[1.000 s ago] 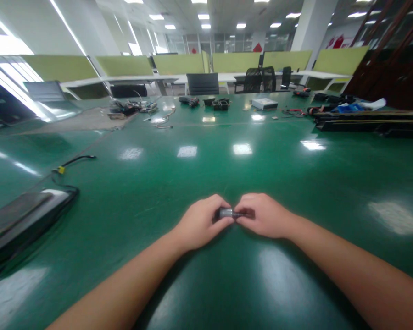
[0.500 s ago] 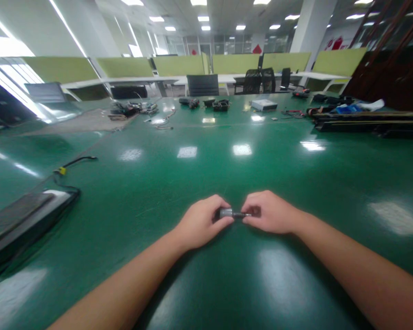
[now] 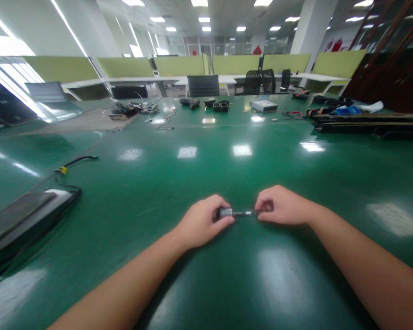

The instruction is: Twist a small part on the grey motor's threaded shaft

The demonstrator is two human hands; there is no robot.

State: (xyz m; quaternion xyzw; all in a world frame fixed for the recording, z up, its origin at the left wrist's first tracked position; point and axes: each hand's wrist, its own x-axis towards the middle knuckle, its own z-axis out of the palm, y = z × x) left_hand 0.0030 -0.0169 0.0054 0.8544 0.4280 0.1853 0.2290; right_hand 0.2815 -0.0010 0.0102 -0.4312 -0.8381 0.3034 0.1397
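My left hand point(image 3: 203, 221) is closed around a short grey cylinder point(image 3: 226, 212), thumb below and fingers above. A thin dark rod point(image 3: 241, 214) with a bright tip sticks out of the cylinder toward the right, so the piece looks like a pen's inner part or a small driver; I cannot tell which. Just beyond that tip, my right hand point(image 3: 282, 206) pinches a small dark spring-like piece point(image 3: 258, 212) between thumb and fingertips. A narrow gap seems to lie between rod tip and spring-like piece. Both hands are low over the green tabletop point(image 3: 206, 178).
At left lies a dark flat device point(image 3: 17, 220) with a black cable point(image 3: 80, 159) and yellow tag. Toward the far edge are cables and parts point(image 3: 134, 109), black items point(image 3: 220, 105) and a silver box point(image 3: 264, 106). Long black bars point(image 3: 368, 123) lie at the far right.
My right hand has drawn away to the right and slightly up, exposing more of the rod and the spring-like piece. The left hand stays nearly still.
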